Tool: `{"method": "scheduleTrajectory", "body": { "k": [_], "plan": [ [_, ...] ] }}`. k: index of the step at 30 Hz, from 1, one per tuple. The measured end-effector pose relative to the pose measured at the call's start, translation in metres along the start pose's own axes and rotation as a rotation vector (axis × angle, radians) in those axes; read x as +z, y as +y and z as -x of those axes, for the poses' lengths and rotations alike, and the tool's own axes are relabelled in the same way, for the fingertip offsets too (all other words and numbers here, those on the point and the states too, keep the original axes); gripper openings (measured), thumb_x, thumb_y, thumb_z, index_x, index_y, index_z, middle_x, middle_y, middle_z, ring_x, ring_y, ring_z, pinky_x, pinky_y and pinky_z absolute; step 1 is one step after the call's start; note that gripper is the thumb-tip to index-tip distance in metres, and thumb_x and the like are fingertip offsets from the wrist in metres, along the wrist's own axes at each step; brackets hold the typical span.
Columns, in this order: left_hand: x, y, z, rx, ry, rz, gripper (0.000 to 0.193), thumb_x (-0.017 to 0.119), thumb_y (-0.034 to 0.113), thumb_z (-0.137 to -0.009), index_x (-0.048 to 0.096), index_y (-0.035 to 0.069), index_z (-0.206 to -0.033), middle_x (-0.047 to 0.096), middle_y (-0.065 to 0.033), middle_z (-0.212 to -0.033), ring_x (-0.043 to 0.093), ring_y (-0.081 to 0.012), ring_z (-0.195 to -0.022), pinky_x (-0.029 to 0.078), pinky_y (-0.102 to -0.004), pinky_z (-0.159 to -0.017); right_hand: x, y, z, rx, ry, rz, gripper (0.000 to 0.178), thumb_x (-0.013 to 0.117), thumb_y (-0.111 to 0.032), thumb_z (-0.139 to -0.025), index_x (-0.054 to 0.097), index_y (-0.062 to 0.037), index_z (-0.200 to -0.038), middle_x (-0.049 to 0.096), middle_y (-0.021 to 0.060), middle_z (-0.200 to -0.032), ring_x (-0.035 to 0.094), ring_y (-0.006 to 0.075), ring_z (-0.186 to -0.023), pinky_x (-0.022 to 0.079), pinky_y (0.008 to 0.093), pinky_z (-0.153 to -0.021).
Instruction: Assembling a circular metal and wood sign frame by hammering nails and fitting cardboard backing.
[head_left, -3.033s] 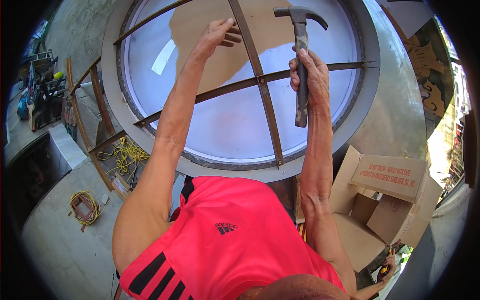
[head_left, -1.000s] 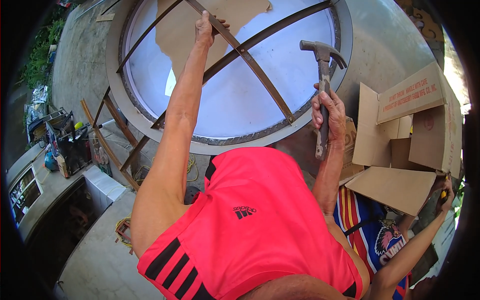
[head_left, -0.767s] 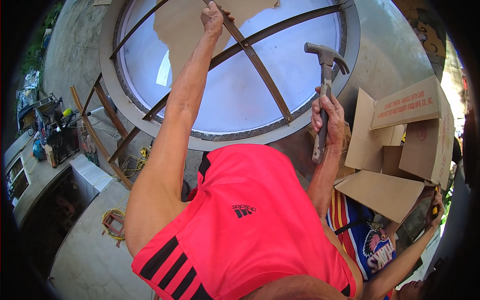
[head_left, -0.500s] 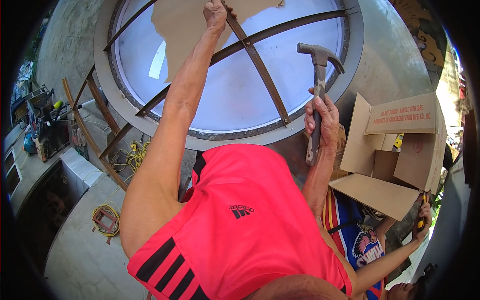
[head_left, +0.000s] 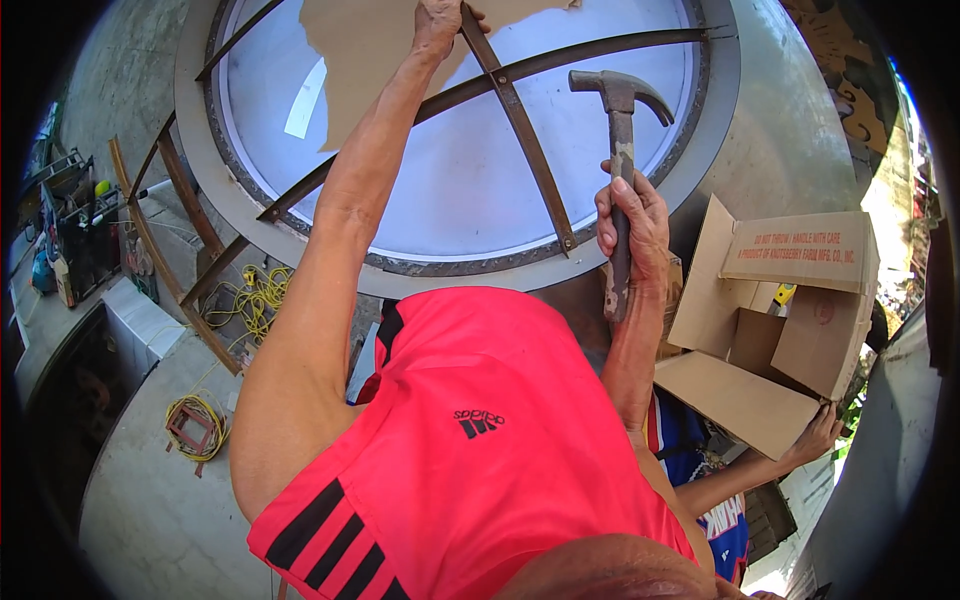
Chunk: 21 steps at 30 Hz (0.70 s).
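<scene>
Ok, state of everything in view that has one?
Left hand: closed on metal bar
Right hand: closed on hammer
Hammer: held by handle, head free
Brown sheet: ragged-edged
Cardboard box: open, flaps spread
Yellow cord: loosely tangled
Second yellow cord: coiled

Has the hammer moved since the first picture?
Yes, toward the lower edge: the hammer had its head beyond the brown left-to-right bar then; now the head shows on the bar's near side.

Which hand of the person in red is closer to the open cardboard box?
Right. The right hand, gripping the claw hammer, is just left of the open cardboard box; the left hand is farther left, on a brown metal bar.
</scene>
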<state>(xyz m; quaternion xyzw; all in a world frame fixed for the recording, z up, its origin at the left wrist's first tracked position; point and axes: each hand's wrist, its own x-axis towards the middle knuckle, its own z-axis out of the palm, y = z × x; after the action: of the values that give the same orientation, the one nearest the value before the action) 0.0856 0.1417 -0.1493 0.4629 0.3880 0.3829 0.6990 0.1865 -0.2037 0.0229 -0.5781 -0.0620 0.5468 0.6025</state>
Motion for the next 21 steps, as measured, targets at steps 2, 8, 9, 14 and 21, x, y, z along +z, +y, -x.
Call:
{"method": "scheduleTrajectory", "body": {
  "k": [2,8,9,14,21],
  "plan": [
    [-0.001,-0.004,0.0,0.013,-0.026,-0.022,0.03,0.056,0.026,-0.098,0.045,-0.001,-0.093,0.06,-0.0136,-0.07,0.064,-0.0259,-0.054,0.058,-0.0401,-0.046,0.002,-0.002,-0.004,0.009,-0.008,0.027,0.04,0.061,-0.022,-0.099,0.052,0.0057,-0.125,0.057,0.0069,-0.072,0.05,0.0073,-0.042,0.043,0.0213,-0.035],
    [0.002,-0.005,-0.002,-0.04,0.041,-0.045,0.029,0.056,0.027,-0.098,0.043,0.0,-0.095,0.057,-0.0127,-0.072,0.063,-0.0247,-0.059,0.058,-0.0405,-0.047,0.012,-0.006,-0.019,0.029,-0.019,0.025,0.04,0.064,-0.024,-0.098,0.054,0.0058,-0.123,0.058,0.0066,-0.071,0.051,0.0069,-0.042,0.042,0.0207,-0.035],
    [0.002,-0.005,-0.002,-0.045,0.048,-0.058,0.03,0.057,0.027,-0.097,0.043,0.001,-0.096,0.057,-0.0123,-0.073,0.062,-0.0245,-0.059,0.058,-0.0408,-0.048,0.013,-0.006,-0.022,0.031,-0.019,0.035,0.041,0.064,-0.024,-0.098,0.054,0.0059,-0.123,0.058,0.0066,-0.071,0.051,0.0068,-0.042,0.042,0.0206,-0.035],
    [0.004,-0.004,0.001,-0.06,0.052,-0.046,0.031,0.057,0.029,-0.097,0.043,0.001,-0.097,0.057,-0.0117,-0.072,0.062,-0.0239,-0.059,0.057,-0.0412,-0.048,0.016,-0.007,-0.031,0.041,-0.036,0.059,0.041,0.064,-0.024,-0.097,0.053,0.0064,-0.123,0.058,0.0067,-0.071,0.051,0.0071,-0.042,0.042,0.0209,-0.035],
    [0.009,0.023,0.013,-0.27,0.038,-0.049,0.047,0.059,0.044,-0.096,0.05,-0.001,-0.108,0.064,-0.0198,-0.081,0.063,-0.0238,-0.058,0.056,-0.0384,-0.048,0.016,-0.01,-0.037,0.082,-0.004,0.071,0.041,0.064,-0.023,-0.097,0.053,0.0063,-0.124,0.058,0.0068,-0.07,0.05,0.0078,-0.041,0.041,0.0212,-0.034]
  ]
}}
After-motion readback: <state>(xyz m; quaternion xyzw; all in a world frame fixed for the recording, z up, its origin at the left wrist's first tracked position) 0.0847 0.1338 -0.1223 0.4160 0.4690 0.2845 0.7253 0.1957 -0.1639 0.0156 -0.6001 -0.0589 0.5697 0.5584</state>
